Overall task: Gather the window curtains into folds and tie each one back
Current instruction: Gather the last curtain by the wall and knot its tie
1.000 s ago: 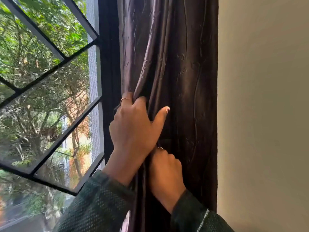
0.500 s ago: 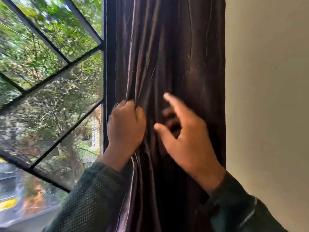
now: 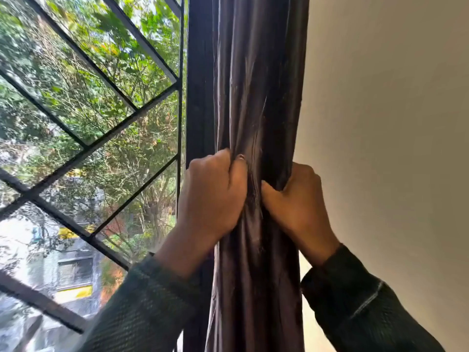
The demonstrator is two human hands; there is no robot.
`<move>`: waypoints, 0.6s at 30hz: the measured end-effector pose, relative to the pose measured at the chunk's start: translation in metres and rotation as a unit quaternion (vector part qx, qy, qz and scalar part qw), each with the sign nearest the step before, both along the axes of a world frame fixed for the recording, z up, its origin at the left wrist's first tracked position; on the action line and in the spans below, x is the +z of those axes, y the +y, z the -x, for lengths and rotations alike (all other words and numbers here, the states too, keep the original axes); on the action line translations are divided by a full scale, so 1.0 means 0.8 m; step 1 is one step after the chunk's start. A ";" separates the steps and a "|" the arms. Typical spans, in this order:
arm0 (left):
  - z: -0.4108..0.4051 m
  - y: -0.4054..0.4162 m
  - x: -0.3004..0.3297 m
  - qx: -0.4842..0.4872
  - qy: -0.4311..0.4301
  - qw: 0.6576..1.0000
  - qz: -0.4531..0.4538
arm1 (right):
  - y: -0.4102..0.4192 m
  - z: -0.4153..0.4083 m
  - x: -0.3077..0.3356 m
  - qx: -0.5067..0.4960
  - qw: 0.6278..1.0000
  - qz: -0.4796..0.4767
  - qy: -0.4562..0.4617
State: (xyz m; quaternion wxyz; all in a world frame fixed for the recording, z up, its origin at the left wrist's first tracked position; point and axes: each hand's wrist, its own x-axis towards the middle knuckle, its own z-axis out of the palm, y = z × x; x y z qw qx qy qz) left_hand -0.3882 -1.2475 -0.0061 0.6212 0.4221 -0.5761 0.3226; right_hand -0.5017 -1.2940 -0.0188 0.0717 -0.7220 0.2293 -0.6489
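Since half a second ago our right hand (image 3: 297, 204) has closed on the dark curtain's (image 3: 256, 97) wall-side edge. Left of it stands the window grille (image 3: 106, 138); our left hand (image 3: 213, 196) grips the gathered folds, fingers curled tight, both hands bunching the cloth against the beige wall (image 3: 393, 123).

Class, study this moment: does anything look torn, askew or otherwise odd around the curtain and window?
Nothing stands out. The dark curtain hangs bunched in folds, gripped by the left hand and right hand. No tear shows, and no tie-back is in view.
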 end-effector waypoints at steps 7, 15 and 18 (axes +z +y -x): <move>0.011 -0.030 -0.011 0.039 -0.030 0.999 -0.010 | -0.001 -0.008 -0.036 -0.078 0.986 0.020 0.143; 0.022 -0.028 -0.022 -0.002 0.004 1.000 -0.028 | 0.020 -0.013 -0.059 -0.097 0.962 -0.031 0.252; 0.007 -0.030 -0.020 0.051 0.013 0.997 -0.054 | 0.015 -0.019 -0.071 -0.081 0.952 0.003 0.295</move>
